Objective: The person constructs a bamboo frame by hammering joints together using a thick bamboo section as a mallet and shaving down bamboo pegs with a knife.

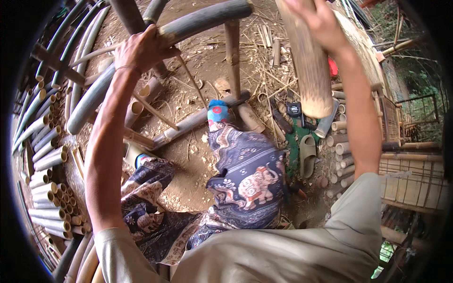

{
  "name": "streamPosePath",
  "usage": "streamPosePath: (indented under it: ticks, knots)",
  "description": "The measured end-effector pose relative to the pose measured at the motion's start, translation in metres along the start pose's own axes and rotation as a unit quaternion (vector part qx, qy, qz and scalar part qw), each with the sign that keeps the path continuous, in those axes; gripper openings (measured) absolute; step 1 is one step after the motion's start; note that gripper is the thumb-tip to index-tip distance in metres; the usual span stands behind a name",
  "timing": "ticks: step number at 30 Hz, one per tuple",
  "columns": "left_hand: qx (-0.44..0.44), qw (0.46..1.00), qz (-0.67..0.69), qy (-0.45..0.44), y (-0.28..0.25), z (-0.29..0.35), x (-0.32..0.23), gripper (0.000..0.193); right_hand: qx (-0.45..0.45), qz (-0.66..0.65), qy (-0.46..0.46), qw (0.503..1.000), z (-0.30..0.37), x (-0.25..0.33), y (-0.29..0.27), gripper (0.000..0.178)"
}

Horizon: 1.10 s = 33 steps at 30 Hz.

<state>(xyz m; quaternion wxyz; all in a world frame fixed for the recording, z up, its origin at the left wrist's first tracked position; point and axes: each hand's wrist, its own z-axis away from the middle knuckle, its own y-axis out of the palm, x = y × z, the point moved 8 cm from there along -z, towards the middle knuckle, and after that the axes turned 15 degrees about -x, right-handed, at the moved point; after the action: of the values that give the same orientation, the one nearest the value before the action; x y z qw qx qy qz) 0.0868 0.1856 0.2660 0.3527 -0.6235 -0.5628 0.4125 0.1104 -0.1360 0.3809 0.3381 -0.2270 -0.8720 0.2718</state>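
My left hand [140, 49] is closed around a thick grey-green bamboo pole [203, 22] at the upper left, where thinner rods meet it. The pole is part of a bamboo frame with an upright bamboo leg [232, 56] and a low bamboo rail [188, 126]. My right hand [321, 23], raised at the upper right, grips the upper part of a thick wooden club [309, 66]. Motion blurs the club, and its pale, frayed lower end hangs over the ground. The fingers on its far side are partly hidden.
Stacked cut bamboo tubes [49, 214] lie at the left, with more tubes [340, 148] at the right. Near my patterned trouser leg [250, 174] are a tape measure [294, 109], an olive clog [307, 155] and green cloth [292, 151]. Bamboo scraps [276, 52] litter the dirt.
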Motion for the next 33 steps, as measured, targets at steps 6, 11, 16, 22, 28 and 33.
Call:
streamPosePath:
  ticks: [6,11,16,22,28,33]
  knots:
    - [-0.010,1.000,0.021,0.009,-0.003,-0.003,-0.010,0.066,-0.040,-0.056,0.300,0.951,0.155,-0.112,0.035,0.060]
    - [-0.015,0.999,0.031,-0.010,0.004,-0.003,0.001,0.074,0.095,0.098,0.223,0.965,0.208,-0.160,0.093,0.087]
    - [-0.027,0.999,0.039,0.007,0.006,-0.008,-0.006,0.074,0.069,0.092,0.145,0.983,0.214,-0.166,0.100,0.095]
    - [-0.008,0.999,0.022,0.028,0.009,-0.011,-0.009,0.067,0.058,0.105,0.098,0.988,0.207,-0.144,0.091,0.094]
    - [-0.030,0.999,0.041,0.018,0.003,0.001,-0.009,0.063,-0.063,-0.009,0.335,0.940,0.191,-0.106,0.055,0.081]
    - [-0.054,0.998,-0.006,0.042,-0.001,0.000,-0.008,0.061,-0.108,-0.015,0.034,0.993,0.066,-0.021,-0.001,0.074]
